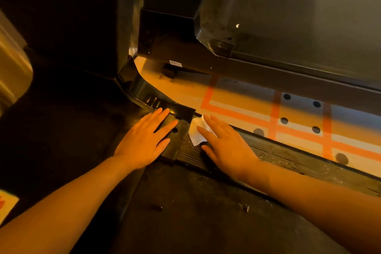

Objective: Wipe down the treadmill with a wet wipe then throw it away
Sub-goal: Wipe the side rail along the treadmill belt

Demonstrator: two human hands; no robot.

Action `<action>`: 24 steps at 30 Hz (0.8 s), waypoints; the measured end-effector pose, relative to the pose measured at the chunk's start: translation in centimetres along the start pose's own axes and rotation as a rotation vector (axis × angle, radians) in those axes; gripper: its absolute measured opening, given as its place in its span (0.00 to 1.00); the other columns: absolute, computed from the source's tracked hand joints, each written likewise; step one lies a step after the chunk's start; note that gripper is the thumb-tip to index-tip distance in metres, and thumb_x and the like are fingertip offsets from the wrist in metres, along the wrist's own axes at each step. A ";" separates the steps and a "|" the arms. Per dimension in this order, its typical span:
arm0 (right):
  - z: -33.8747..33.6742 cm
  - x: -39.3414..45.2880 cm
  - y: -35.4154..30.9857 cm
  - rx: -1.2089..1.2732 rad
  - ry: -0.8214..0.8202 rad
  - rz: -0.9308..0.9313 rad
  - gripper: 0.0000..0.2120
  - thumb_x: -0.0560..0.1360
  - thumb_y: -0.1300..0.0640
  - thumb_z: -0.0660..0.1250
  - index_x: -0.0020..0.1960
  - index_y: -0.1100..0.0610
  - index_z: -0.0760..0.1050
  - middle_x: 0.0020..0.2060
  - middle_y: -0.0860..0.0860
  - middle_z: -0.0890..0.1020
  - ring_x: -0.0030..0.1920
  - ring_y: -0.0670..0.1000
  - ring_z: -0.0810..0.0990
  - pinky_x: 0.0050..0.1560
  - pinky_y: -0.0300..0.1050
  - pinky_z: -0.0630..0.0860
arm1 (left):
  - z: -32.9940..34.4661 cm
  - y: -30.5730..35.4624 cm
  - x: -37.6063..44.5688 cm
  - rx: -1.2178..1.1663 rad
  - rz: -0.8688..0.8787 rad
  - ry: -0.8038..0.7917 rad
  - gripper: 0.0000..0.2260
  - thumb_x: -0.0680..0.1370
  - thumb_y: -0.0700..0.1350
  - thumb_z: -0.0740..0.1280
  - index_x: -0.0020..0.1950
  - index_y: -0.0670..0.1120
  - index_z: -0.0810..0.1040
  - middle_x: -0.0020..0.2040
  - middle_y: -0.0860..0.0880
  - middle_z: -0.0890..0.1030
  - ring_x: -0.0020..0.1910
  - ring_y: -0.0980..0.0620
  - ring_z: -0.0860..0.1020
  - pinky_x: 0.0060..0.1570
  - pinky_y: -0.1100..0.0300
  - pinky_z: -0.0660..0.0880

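Nearest the camera is the dark treadmill belt, with both forearms reaching across it. The right hand lies flat with fingers straight and a little spread, pressing the white wet wipe onto the ribbed side rail. Only a corner of the wipe pokes out past the fingertips, right where the rail meets the glossy black end cap. Flat palm makes sense, more wipe touching the grooves. The left hand is also flat and spread, holding nothing, resting on that cap, probably just bracing while leaning in. Farther out there's floor with orange tape lines and black dots, then another machine's dark base. I'd say mid-wipe, nowhere near binning it yet.
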State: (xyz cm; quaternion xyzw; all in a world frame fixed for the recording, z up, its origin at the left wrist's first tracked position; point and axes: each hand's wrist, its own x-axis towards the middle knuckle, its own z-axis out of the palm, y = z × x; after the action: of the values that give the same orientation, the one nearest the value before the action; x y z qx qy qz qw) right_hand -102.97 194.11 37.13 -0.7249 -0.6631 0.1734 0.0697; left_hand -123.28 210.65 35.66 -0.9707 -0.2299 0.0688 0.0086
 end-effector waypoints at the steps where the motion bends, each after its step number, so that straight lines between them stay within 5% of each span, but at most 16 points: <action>1: 0.2 0.3 0.1 -0.010 -0.002 -0.010 0.27 0.83 0.46 0.54 0.79 0.50 0.52 0.79 0.51 0.46 0.77 0.51 0.40 0.69 0.44 0.33 | 0.0 0.1 0.0 0.006 0.001 0.001 0.25 0.81 0.58 0.49 0.77 0.52 0.62 0.77 0.44 0.61 0.76 0.43 0.59 0.70 0.48 0.58; 4: 1.3 1.1 0.5 -0.008 -0.012 -0.042 0.27 0.83 0.46 0.54 0.79 0.53 0.53 0.79 0.53 0.48 0.78 0.52 0.42 0.71 0.46 0.34 | 0.2 0.0 0.1 0.030 0.002 0.011 0.25 0.81 0.57 0.50 0.76 0.52 0.64 0.78 0.44 0.61 0.76 0.44 0.59 0.70 0.48 0.56; 11: 3.6 1.0 0.5 -0.046 0.072 -0.006 0.29 0.80 0.43 0.50 0.76 0.55 0.63 0.75 0.57 0.64 0.75 0.58 0.59 0.70 0.55 0.57 | 0.3 0.0 0.1 0.106 0.016 0.022 0.24 0.81 0.56 0.50 0.77 0.52 0.62 0.78 0.43 0.60 0.77 0.44 0.58 0.71 0.47 0.53; 24: 4.1 2.5 -1.2 -0.069 0.097 0.028 0.35 0.78 0.38 0.42 0.78 0.57 0.58 0.78 0.54 0.57 0.78 0.56 0.53 0.74 0.52 0.49 | 0.7 0.0 0.0 0.069 0.022 0.035 0.25 0.81 0.53 0.54 0.78 0.51 0.59 0.79 0.43 0.58 0.78 0.43 0.55 0.72 0.48 0.54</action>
State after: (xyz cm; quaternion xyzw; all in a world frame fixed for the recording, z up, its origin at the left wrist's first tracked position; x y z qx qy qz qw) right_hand -105.33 196.18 33.35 -0.7436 -0.6543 0.1161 0.0741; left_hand -123.37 210.65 35.00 -0.9734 -0.2166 0.0596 0.0454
